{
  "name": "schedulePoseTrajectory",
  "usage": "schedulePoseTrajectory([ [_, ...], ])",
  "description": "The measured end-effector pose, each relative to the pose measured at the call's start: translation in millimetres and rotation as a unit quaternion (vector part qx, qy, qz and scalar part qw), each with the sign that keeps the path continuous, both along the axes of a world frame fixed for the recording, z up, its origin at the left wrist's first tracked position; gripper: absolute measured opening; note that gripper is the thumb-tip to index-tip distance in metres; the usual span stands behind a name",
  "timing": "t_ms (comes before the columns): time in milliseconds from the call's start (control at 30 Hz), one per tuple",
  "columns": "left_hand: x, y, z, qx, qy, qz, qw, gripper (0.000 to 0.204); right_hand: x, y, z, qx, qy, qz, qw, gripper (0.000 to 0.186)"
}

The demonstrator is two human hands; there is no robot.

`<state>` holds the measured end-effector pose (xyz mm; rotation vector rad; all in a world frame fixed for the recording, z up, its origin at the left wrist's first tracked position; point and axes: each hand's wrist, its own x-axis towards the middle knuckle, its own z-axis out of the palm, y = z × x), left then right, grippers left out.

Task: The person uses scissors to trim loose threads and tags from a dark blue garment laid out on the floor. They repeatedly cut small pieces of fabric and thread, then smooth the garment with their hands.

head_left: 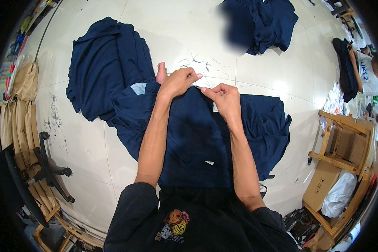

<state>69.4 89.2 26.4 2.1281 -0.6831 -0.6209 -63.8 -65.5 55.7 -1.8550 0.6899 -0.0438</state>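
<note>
A dark navy garment (197, 138) lies spread over my lap and the pale floor. My left hand (179, 80) pinches its far edge with fingers closed. My right hand (223, 96) grips the same edge close beside it, next to a small white label (215, 108). Both forearms reach forward across the cloth. My bare toes (161, 72) show just past the left hand. Thin loose threads (195, 61) lie on the floor beyond the hands.
A pile of navy garments (107, 67) lies at the left, another (269, 23) at the far right. A wooden frame with cardboard boxes (344, 147) stands right. Brown paper bags (19, 105) and a black chair base (50, 168) sit left. Another person (365, 71) sits far right.
</note>
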Motion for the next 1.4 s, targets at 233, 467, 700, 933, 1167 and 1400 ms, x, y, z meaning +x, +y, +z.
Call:
schedulePoseTrajectory([
  [233,2.9,0.4,1.0,0.115,-0.016,-0.015,0.993,0.056,-4.3,2.2,19.8,-0.029,0.005,-0.016,0.999,0.035],
  [467,0.3,-3.5,3.2,0.119,-0.010,-0.021,0.993,0.058,2.3,-2.9,6.4,-0.031,-0.003,0.006,1.000,0.035],
  [700,-3.0,-2.4,-4.0,0.002,0.002,-0.008,1.000,0.056,8.2,-0.6,13.1,-0.057,0.012,0.028,0.998,0.032],
  [933,1.7,-3.8,-15.2,0.067,0.032,-0.044,0.996,0.057,7.0,1.5,15.8,-0.087,0.018,0.048,0.995,0.033],
  [1167,7.0,-11.4,-20.2,-0.085,-0.178,0.258,0.946,0.042,-14.7,2.9,-7.8,0.077,-0.028,-0.094,0.992,0.039],
  [1400,-41.9,-10.0,60.7,0.016,-0.249,0.143,0.958,0.023,-25.7,-5.7,-38.6,0.498,0.079,-0.114,0.856,0.061],
])
